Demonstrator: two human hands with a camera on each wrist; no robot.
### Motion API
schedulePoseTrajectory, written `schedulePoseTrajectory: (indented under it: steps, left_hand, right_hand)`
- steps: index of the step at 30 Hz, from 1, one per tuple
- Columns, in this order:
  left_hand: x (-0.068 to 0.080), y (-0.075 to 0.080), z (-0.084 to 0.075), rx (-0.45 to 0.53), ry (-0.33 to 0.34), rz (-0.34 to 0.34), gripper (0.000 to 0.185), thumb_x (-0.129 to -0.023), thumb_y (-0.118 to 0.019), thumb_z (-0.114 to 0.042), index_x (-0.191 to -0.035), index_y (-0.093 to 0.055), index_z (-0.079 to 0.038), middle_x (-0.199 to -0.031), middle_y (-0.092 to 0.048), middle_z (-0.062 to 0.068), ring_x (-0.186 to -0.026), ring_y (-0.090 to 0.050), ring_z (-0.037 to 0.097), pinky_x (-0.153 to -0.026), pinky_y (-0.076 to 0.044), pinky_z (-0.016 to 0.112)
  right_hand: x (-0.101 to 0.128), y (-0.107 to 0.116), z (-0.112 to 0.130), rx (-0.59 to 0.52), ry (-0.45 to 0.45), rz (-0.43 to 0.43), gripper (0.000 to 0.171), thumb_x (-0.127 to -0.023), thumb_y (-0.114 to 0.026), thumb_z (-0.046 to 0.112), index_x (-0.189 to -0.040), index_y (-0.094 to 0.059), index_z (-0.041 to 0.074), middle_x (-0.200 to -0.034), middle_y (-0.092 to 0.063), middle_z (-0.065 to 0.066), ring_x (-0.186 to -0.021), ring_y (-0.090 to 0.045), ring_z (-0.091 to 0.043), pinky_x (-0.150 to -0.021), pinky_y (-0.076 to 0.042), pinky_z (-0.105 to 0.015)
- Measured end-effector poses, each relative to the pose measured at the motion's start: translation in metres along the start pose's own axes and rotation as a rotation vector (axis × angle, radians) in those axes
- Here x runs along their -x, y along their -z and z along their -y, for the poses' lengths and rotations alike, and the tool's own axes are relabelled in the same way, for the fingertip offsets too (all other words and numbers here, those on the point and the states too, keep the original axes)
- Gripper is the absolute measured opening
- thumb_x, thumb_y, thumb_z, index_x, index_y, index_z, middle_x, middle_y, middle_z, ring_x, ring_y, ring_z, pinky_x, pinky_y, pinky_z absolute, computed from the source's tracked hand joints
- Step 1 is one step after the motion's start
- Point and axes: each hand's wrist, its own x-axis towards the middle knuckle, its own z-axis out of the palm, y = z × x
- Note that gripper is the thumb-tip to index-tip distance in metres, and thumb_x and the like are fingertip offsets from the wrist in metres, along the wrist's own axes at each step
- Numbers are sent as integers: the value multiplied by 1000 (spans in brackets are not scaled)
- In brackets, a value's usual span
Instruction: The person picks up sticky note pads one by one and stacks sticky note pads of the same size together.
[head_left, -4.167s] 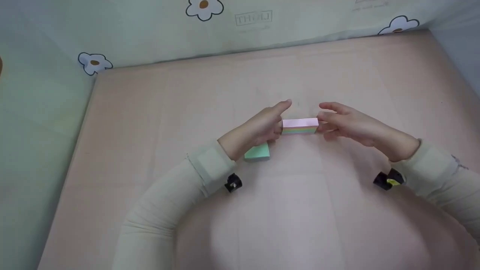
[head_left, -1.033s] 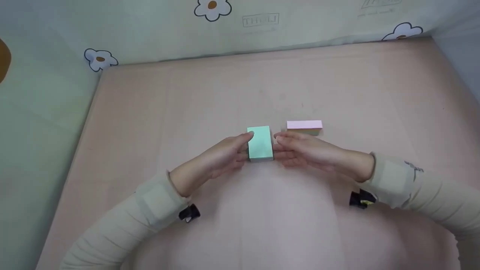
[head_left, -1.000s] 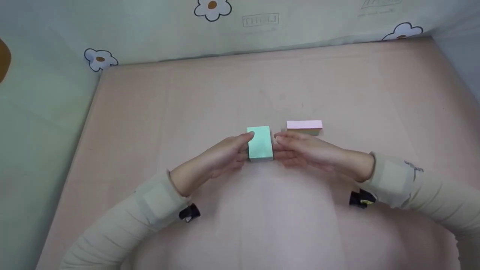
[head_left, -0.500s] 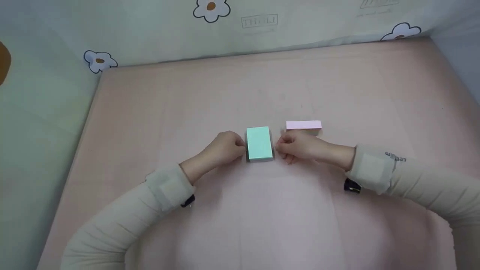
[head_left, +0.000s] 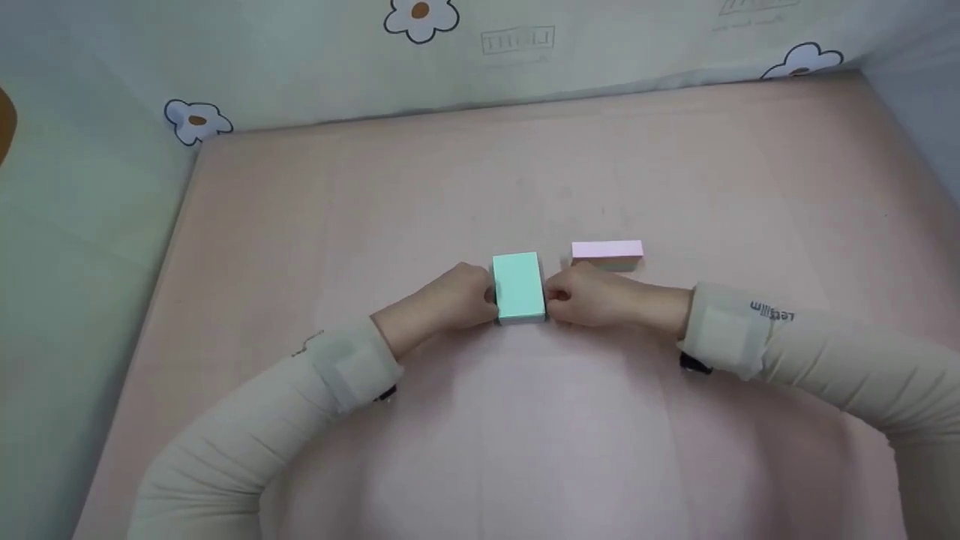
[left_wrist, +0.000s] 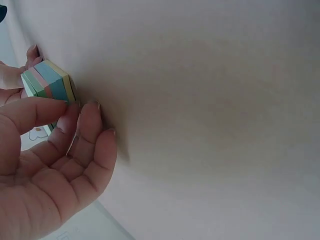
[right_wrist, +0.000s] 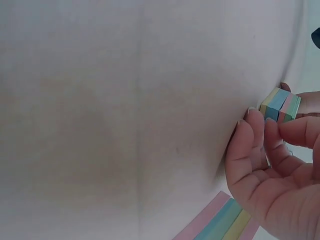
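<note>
Pale green fabric walls with white daisy prints (head_left: 196,121) close off the back and left of the workspace. The surface is a pink bench (head_left: 375,217), matte, with faint fold lines.

My two cream sleeves (head_left: 247,442) come in from the lower corners and converge at centre.

Green-topped sticky-note pad (head_left: 518,288): lies flat on the bench, dead centre between my hands. Long axis runs away from me, short axis left to right. My left hand (head_left: 450,300) is against its left long edge, my right hand (head_left: 592,298) against its right long edge; both equally near, touching. The left wrist view shows the pad's side as stacked bands of green, pink, blue and yellow paper (left_wrist: 47,82).

Fingers, left (left_wrist: 85,125): curled, tips on the pad's side with the thumb over its near edge, a pinch hold. Fingers, right (right_wrist: 255,132): likewise curled, tips against the opposite side, thumb closing toward them. So the pad is gripped from both sides across its short axis; whether it is lifted off the bench at all I cannot tell.

Pink-topped sticky-note pad (head_left: 607,253): just beyond my right hand, near but apart from the green one, long axis left to right, at right angles to the first. Its striped edge shows in the right wrist view (right_wrist: 220,225).

No containers in view.
</note>
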Motion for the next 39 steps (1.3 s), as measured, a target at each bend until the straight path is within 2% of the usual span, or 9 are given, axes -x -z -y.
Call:
schedulePoseTrajectory:
  steps: [9, 16, 21, 25, 29, 35, 39]
  left_hand:
    - [-2, 1, 3, 7, 40, 30, 18, -82, -57, -12, -65, -52, -11, -63, -45, -1, -58, -42, 12, -52, -34, 23]
    - [-2, 0, 5, 21, 42, 41, 18, -83, -56, -11, -66, -50, -11, -64, -45, -1, -59, -42, 13, -53, -34, 23]
    - [-2, -1, 5, 23, 42, 32, 12, -83, -56, -11, -72, -56, -9, -66, -47, 0, -61, -43, 13, -54, -36, 23]
    - [-2, -2, 5, 22, 34, 23, 10, -83, -56, -12, -74, -60, -8, -66, -49, 0, -60, -44, 13, -54, -36, 23]
    - [-1, -2, 5, 12, 32, 30, 12, -83, -56, -12, -71, -57, -9, -64, -47, 0, -58, -43, 13, -53, -35, 23]
    - [1, -5, 5, 16, -7, 19, 16, -82, -57, -11, -67, -52, -11, -59, -43, -2, -55, -40, 11, -51, -33, 23]
    - [2, -5, 5, 30, 1, 16, 17, -82, -57, -11, -67, -50, -11, -61, -42, -1, -56, -40, 12, -52, -32, 23]
  right_hand:
    - [-1, -1, 2, 28, 10, 0, 15, -84, -50, 6, -80, -65, 6, -57, -37, 4, -54, -34, -10, -52, -28, -23]
    - [-1, -1, 5, 34, 3, 18, 15, -82, -50, 5, -68, -55, 8, -56, -31, 4, -54, -30, -10, -52, -25, -23]
    - [-3, -1, 7, 51, -16, 41, 20, -81, -50, 6, -61, -47, 11, -55, -30, 5, -52, -29, -10, -50, -23, -23]
    - [-5, 0, 8, 54, -44, 68, 23, -81, -50, 8, -60, -44, 12, -54, -31, 5, -51, -29, -9, -49, -23, -23]
    - [-5, 2, 6, 47, -62, 85, 22, -81, -50, 10, -61, -44, 12, -55, -31, 4, -51, -29, -10, -49, -23, -23]
    - [-8, 2, 4, 51, -77, 73, 23, -79, -49, 9, -58, -40, 13, -53, -32, 5, -50, -28, -9, -48, -22, -22]
    - [-9, 2, 5, 48, -74, 77, 25, -80, -49, 9, -57, -40, 14, -52, -32, 5, -49, -28, -9, -47, -22, -22]
